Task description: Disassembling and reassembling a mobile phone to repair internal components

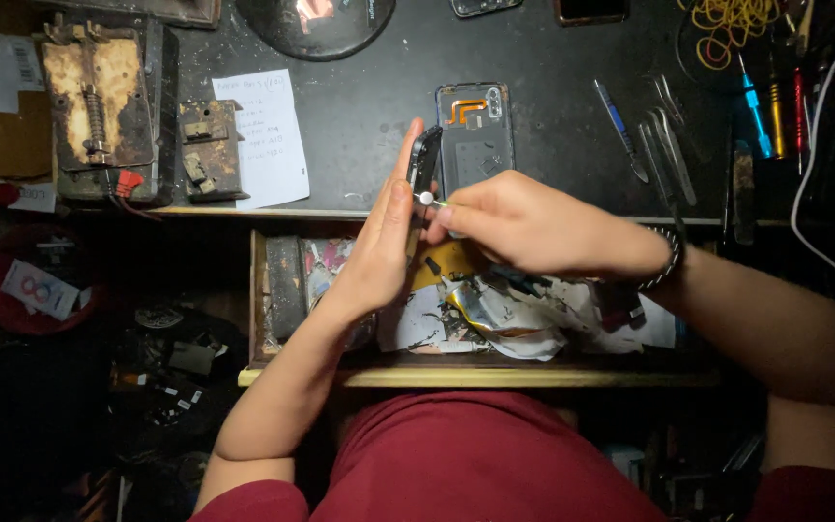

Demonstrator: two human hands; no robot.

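My left hand (379,246) holds a dark phone part (424,160) upright on its edge, fingers flat along its side, above an open drawer. My right hand (524,222) pinches a small screwdriver (427,199) with a silvery round cap and presses its tip against the side of that part. A dark braided band sits on my right wrist. Just behind the hands an opened phone back housing (475,135) with an orange flex cable lies flat on the black worktop (369,106).
The open wooden drawer (261,290) holds scraps, foil and paper. On the worktop lie a white handwritten note (261,135), two worn metal holder jigs (99,97), tweezers (669,135), screwdrivers (754,106), yellow rubber bands (727,24) and a round magnifier (316,24).
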